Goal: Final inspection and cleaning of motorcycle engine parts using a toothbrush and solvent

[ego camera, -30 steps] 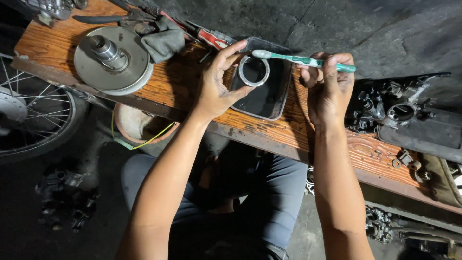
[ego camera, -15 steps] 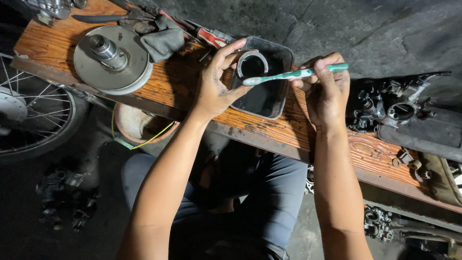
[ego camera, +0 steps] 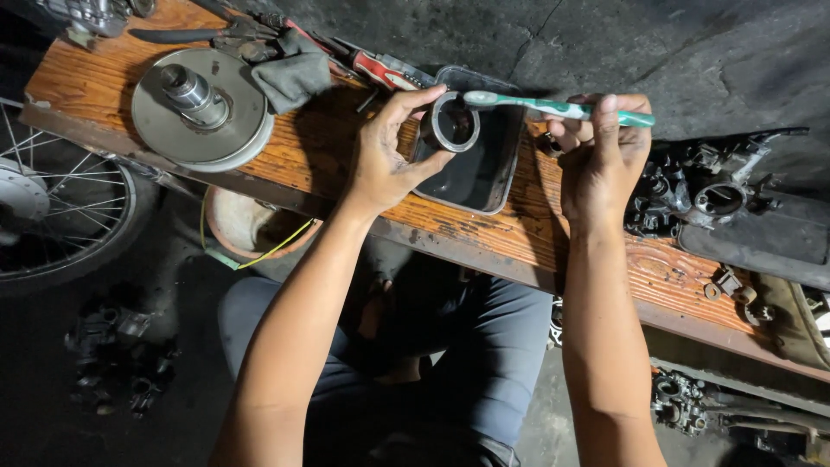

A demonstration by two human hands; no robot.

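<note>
My left hand [ego camera: 385, 160] grips a short metal ring-shaped part [ego camera: 450, 123], tilted so its open bore faces up and right. It hangs over a dark rectangular tray [ego camera: 489, 173] that rests on a wooden plank [ego camera: 328, 147]. My right hand [ego camera: 601, 151] holds a green and white toothbrush [ego camera: 553, 108] level, its head resting on the top rim of the ring.
A round pulley disc with a centre shaft [ego camera: 199, 108], a grey rag [ego camera: 294, 76], pliers and a red-handled tool [ego camera: 385, 69] lie on the plank's left. Dark engine parts [ego camera: 700, 195] sit at the right. A spoked wheel [ego camera: 52, 216] and a bowl [ego camera: 251, 225] stand below left.
The ring has turned from lying face-up to tilted sideways in my left hand. The toothbrush dipped toward it, then rose level again with its head on the ring's rim.
</note>
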